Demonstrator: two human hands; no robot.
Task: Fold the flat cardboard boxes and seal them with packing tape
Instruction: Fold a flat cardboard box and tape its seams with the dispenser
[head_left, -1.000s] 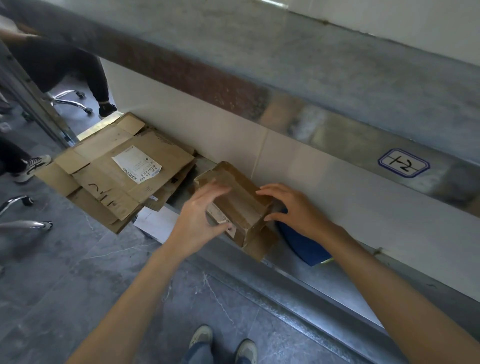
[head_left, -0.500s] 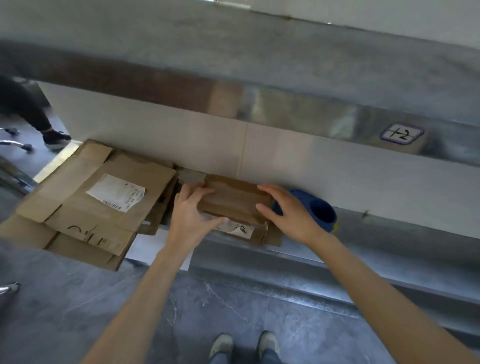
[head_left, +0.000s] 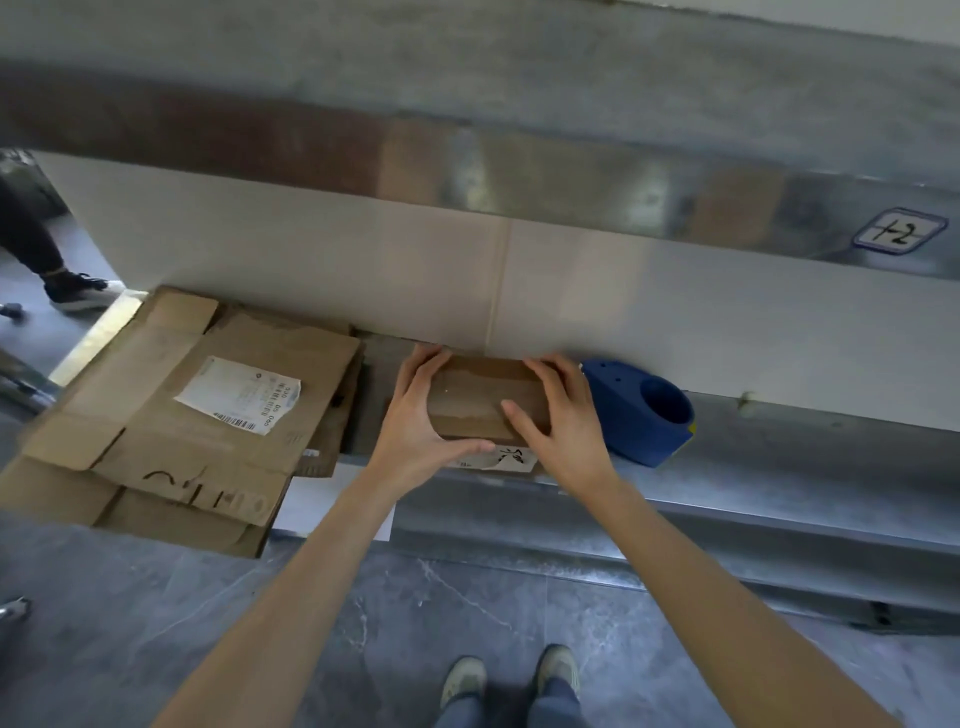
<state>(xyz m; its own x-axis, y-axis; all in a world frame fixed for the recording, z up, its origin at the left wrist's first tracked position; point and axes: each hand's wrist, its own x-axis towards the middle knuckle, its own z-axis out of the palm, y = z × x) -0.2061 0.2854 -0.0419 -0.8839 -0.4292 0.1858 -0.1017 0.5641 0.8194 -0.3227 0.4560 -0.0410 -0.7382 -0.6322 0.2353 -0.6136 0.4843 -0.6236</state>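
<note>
Where the grey stone floor (head_left: 363, 623) meets the long metal surface (head_left: 779, 467), a white back panel (head_left: 675, 322) rises behind it at twelve o'clock. A stack of flattened cardboard boxes (head_left: 156, 467) lies on the surface at nine o'clock from the hands, its near edge hanging out over the floor. Both bare forearms reach up from six o'clock and converge toward the middle of the view, the left one slanting in from seven o'clock and the right from five.

Between them sits the small cardboard box (head_left: 483, 400), resting on the surface with its far side against the back panel. A blue tape dispenser (head_left: 639, 415) stands just beside the box at three o'clock, also on the surface.

The left hand (head_left: 415, 431) clasps the box's left end: its fingers (head_left: 421, 364) curl over the far top corner, and the thumb runs along the near edge toward three o'clock. The right hand (head_left: 566, 431) clasps the right end, fingers bent over the far corner and thumb stretched across the top toward nine o'clock. Both wrists are bent slightly back, palms down.

A white shipping label (head_left: 239, 395) lies on the top sheet of the stack. A small handwritten tag (head_left: 901, 231) is stuck to the metal beam at two o'clock.
</note>
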